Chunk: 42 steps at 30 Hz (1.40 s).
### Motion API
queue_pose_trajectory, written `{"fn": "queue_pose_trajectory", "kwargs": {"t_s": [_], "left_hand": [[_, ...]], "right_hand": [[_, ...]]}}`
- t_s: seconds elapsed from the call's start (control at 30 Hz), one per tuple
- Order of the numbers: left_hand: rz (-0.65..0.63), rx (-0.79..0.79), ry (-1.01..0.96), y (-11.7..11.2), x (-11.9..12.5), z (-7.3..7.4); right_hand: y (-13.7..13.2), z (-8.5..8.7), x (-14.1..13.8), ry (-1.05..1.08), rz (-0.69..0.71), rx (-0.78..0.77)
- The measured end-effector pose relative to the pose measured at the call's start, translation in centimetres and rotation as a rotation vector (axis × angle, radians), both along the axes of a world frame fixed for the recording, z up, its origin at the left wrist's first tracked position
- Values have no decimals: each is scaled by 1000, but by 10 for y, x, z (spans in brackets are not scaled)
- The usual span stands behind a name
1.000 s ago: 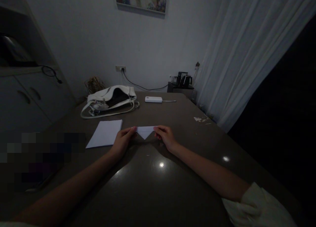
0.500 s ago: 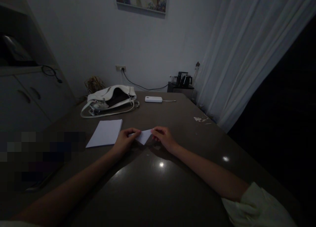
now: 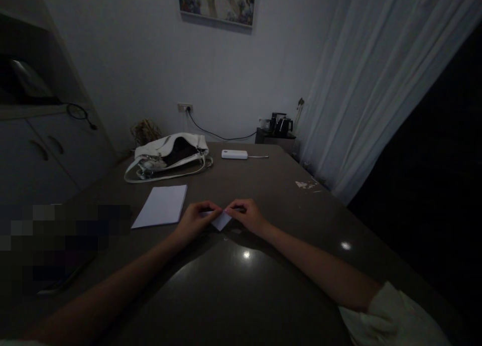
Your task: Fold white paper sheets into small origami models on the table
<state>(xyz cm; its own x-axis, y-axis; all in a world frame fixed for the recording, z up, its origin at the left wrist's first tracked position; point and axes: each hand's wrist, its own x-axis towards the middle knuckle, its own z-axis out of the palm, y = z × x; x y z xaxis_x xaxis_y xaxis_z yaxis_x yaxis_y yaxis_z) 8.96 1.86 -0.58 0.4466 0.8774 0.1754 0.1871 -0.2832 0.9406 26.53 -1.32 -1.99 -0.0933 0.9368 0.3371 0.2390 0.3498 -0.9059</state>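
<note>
Between my hands is a small folded piece of white paper (image 3: 221,222), with one pointed corner toward me. My left hand (image 3: 196,219) pinches its left side between thumb and fingers. From the other side my right hand (image 3: 247,215) grips it too, and both thumb tips almost meet at the paper's upper middle. Fingers cover much of the paper's upper part. Left of my left hand, a stack of white paper sheets (image 3: 161,206) lies flat on the dark table (image 3: 241,296).
A white handbag (image 3: 169,155) with its strap lies at the table's far left. Beyond my hands is a white power bank (image 3: 234,154) with a short cable. Pale flakes (image 3: 307,185) mark the right side. A black kettle (image 3: 283,126) stands behind the table.
My right hand has moved left, bringing both thumbs together over the paper. Less of the paper shows now. The whole view has shifted slightly.
</note>
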Motion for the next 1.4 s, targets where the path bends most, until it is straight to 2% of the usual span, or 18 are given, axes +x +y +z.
{"fn": "queue_pose_trajectory", "kwargs": {"t_s": [0.2,0.4,0.77,1.0,1.2,1.3,1.4], "left_hand": [[73,-74,-51,2,0,-2],[105,-107,-70,4,-1,-4],[222,-173,-174,4,-4,-6],[190,-176,-169,6,-4,-6],[199,-114,-160,9,-6,-10],[276,-49,-166,11,-7,-10],[377,14,-174,12,-8,-8]], "right_hand": [[4,-6,1,92,-114,-29],[5,-7,3,89,-108,-28],[12,-10,6,280,-229,-94],[10,-8,7,345,-304,-61],[10,-6,8,347,-318,-55],[9,-5,7,349,-317,-29],[8,-5,4,339,-369,66]]}}
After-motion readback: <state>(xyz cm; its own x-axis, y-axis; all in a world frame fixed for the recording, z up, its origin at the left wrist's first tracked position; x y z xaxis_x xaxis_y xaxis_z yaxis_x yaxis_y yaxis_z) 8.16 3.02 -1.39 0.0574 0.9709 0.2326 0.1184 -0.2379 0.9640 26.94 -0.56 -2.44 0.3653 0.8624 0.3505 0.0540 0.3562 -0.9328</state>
